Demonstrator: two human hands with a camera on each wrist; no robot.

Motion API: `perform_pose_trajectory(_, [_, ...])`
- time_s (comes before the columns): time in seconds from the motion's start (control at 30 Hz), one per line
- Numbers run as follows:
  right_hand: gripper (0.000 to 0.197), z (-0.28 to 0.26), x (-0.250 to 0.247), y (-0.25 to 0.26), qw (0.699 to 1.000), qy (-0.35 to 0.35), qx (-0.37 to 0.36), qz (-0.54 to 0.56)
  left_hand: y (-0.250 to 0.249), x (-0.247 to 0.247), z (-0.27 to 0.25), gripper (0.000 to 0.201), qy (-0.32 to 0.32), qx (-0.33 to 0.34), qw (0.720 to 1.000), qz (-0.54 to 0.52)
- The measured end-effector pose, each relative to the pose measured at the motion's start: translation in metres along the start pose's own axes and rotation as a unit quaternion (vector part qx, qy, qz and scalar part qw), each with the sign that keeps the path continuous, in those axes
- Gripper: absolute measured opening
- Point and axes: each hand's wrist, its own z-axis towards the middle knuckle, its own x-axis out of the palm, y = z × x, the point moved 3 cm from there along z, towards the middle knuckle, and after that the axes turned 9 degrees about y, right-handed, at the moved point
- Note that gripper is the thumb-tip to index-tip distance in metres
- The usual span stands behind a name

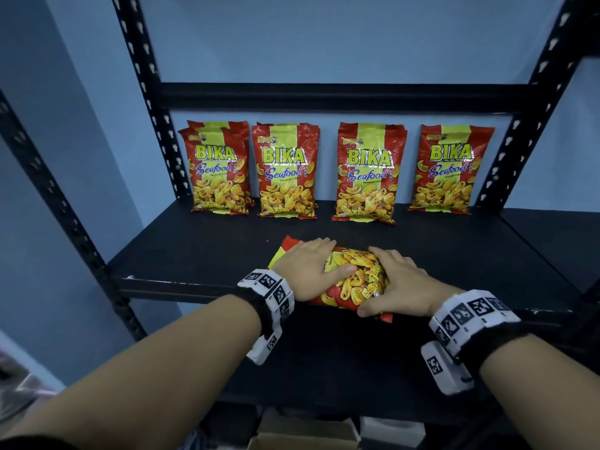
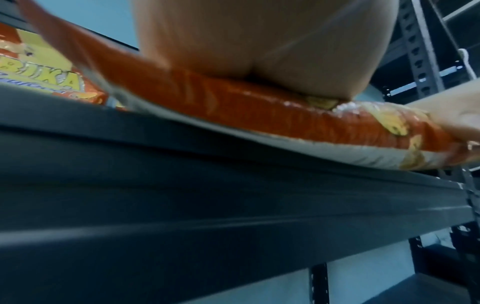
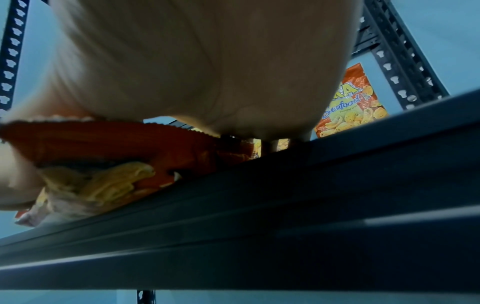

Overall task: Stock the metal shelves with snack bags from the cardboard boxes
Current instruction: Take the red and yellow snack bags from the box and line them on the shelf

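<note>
Left hand (image 1: pixel 308 271) lies flat, fingers together, on the snack bag (image 1: pixel 352 280) under them on the metal shelf (image 1: pixel 194 254), while right hand (image 1: pixel 401 285) pinches the bag's end between fingers and thumb; it looks light, puffy and slippery, so hold both sides softly.

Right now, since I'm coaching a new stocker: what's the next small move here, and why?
Probably tip the flat snack bag upright and slide it back to the rightmost stack: it lies at the shelf front under the left hand and right hand, and that stack looks thinnest.
</note>
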Motion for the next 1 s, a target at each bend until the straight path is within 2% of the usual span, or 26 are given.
perform_pose_trajectory(0.13, [0.136,-0.002,-0.002,0.002,1.000,0.007,0.002,0.015,0.031,0.005,-0.004,0.094,0.014,-0.030,0.995,-0.094])
perform_pose_trajectory(0.23, [0.130,-0.004,-0.003,0.004,1.000,0.010,0.004,0.019,0.044,0.007,-0.003,0.101,0.021,-0.033,0.990,-0.133])
perform_pose_trajectory(0.33, [0.130,-0.005,-0.003,0.003,0.999,0.015,0.013,0.025,0.051,0.007,-0.002,0.104,0.036,-0.048,0.990,-0.130])
perform_pose_trajectory(0.43, [0.138,-0.006,-0.002,0.000,0.999,0.018,0.010,0.031,0.068,0.007,-0.004,0.109,0.046,-0.080,0.991,-0.098])
perform_pose_trajectory(0.57, [0.144,-0.008,0.000,0.000,0.999,0.012,0.011,0.047,0.076,0.004,-0.008,0.101,0.059,-0.096,0.989,-0.095])
perform_pose_trajectory(0.67, [0.144,-0.012,0.001,0.001,0.999,-0.008,0.017,0.047,0.078,-0.004,-0.014,0.090,0.061,-0.091,0.983,-0.151])
perform_pose_trajectory(0.73, [0.143,-0.016,0.004,0.001,0.998,-0.027,0.026,0.042,0.086,-0.010,-0.020,0.082,0.031,-0.093,0.968,-0.230])
perform_pose_trajectory(0.83, [0.141,-0.021,0.010,0.001,0.996,-0.060,0.056,0.025,0.098,-0.015,-0.028,0.083,-0.060,-0.095,0.942,-0.317])
perform_pose_trajectory(0.93, [0.133,-0.026,0.011,0.007,0.990,-0.094,0.104,-0.019,0.104,-0.012,-0.036,0.082,-0.110,-0.110,0.933,-0.324])
perform_pose_trajectory(1.0, [0.126,-0.030,0.012,0.014,0.984,-0.114,0.128,-0.054,0.105,-0.008,-0.040,0.068,-0.137,-0.122,0.939,-0.291])
